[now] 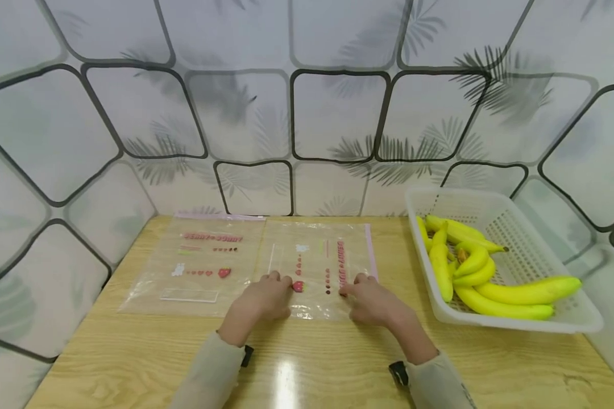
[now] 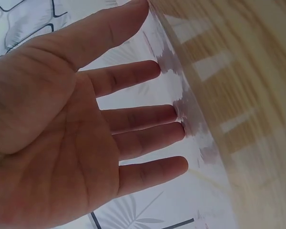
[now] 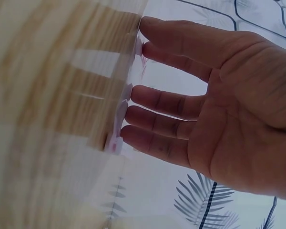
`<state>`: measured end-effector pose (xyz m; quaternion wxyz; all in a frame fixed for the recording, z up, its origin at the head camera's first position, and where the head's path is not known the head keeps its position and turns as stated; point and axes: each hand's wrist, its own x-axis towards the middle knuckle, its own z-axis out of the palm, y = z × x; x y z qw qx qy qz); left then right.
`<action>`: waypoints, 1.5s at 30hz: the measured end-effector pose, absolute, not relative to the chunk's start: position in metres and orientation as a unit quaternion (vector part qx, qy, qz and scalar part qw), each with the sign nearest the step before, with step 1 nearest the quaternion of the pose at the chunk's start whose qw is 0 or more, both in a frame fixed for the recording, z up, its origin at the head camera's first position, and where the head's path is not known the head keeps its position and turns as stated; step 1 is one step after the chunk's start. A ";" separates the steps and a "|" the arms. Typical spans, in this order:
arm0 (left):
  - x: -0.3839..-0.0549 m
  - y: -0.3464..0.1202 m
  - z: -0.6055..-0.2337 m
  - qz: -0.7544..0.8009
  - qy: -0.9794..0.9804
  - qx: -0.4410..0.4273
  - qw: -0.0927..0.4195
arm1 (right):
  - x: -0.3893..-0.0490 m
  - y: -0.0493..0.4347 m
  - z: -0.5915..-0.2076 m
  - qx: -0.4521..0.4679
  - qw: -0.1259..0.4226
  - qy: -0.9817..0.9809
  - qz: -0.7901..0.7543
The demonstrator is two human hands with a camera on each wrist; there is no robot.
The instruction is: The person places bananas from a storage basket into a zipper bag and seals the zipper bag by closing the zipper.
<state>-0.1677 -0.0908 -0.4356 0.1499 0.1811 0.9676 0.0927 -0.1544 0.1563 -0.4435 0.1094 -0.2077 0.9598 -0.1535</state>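
Note:
Two clear zip bags with pink prints lie flat on the wooden table. The left bag has its pink zip strip at the far edge. On the right bag, turned sideways, the strip runs along the right edge. My left hand touches the right bag near its strawberry print, fingers extended and spread in the left wrist view. Toward the zip side, my right hand rests its fingertips on the same bag. In the right wrist view, its fingers are nearly straight, tips at the bag's surface. Neither hand grips anything.
At the right stands a white perforated plastic basket holding several yellow bananas. A patterned wall covering rises behind the table and along both sides. Bare wooden table shows in front of the bags.

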 end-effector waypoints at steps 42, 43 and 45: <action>-0.202 0.064 -0.460 -0.040 0.962 0.270 0.006 | -0.171 0.202 -0.439 -0.074 0.041 0.951 -0.296; -0.201 0.067 -0.460 -0.044 0.962 0.270 0.002 | -0.171 0.203 -0.439 -0.074 0.037 0.953 -0.291; -0.201 0.074 -0.457 -0.043 0.964 0.262 0.002 | -0.172 0.206 -0.438 -0.071 0.031 0.956 -0.282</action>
